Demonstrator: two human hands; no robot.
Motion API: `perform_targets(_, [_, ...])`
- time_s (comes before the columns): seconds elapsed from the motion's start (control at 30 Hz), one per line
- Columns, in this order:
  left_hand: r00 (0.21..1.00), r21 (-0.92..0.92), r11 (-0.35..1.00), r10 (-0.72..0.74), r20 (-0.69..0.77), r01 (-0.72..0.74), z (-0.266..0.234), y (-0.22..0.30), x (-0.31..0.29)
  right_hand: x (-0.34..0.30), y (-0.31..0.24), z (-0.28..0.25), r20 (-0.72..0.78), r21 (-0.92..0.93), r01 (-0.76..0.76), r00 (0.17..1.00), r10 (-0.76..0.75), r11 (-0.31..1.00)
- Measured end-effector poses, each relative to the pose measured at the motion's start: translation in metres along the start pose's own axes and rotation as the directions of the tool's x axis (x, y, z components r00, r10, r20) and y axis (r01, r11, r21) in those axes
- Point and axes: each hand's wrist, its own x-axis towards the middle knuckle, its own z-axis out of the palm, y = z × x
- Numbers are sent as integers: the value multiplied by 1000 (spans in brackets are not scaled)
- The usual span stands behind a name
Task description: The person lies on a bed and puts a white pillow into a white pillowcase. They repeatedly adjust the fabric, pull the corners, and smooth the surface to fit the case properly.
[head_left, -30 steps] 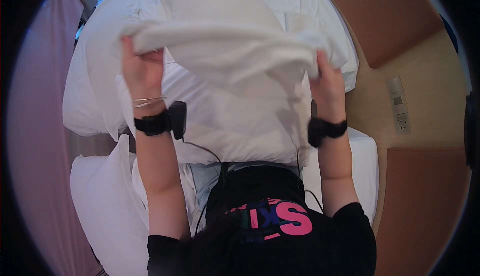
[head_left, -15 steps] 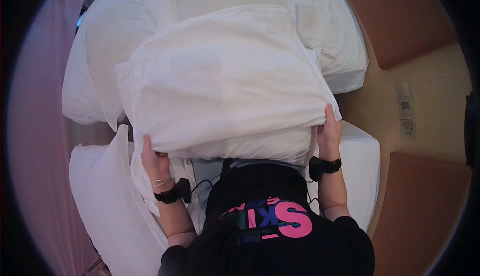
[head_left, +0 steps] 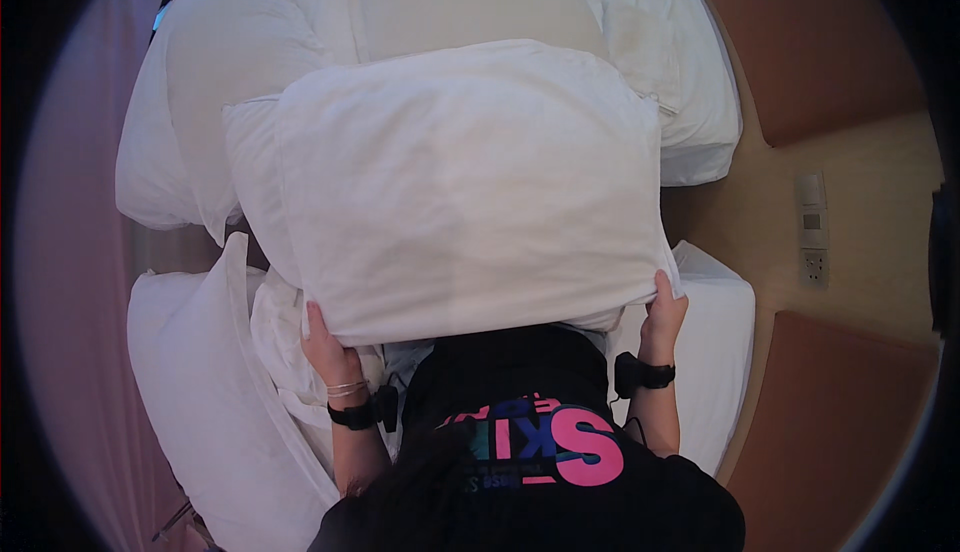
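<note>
A white pillow in a loose white pillowcase (head_left: 470, 192) lies crosswise in front of my body. My left hand (head_left: 328, 345) grips the near left corner of the pillowcase, its thumb on top and its fingers tucked beneath. At the near right corner my right hand (head_left: 662, 314) pinches the cloth in the same way. The near hem is stretched straight between both hands, close to my waist. Most fingers are hidden under the fabric. Each wrist wears a black band with a small device.
White bedding and more pillows (head_left: 470, 2) are heaped at the far side. Another white pillow (head_left: 200, 372) lies at left, beside a pinkish curtain (head_left: 80, 282). A white mattress corner (head_left: 715, 327) is at right. Beyond it are brown padded panels (head_left: 835, 422) and a wall socket plate (head_left: 813, 265).
Both hands have pulled the pillowcase's near edge down toward my waist. The cloth now covers the near end of the pillow that was showing beneath it.
</note>
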Motion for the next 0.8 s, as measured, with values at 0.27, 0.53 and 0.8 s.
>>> perform_targets(0.27, [562,691,175,732,385,-701,22,-10,-21,-48,-70,67,498,-360,899,410,-764,248])
perform_targets(0.53, [176,186,-161,73,982,-969,134,-27,-24,-74,-44,170,929,-181,983,179,-323,26])
perform_targets(0.8, [588,695,-388,370,719,-606,91,1,40,31,-32,79,487,-768,595,783,-387,238])
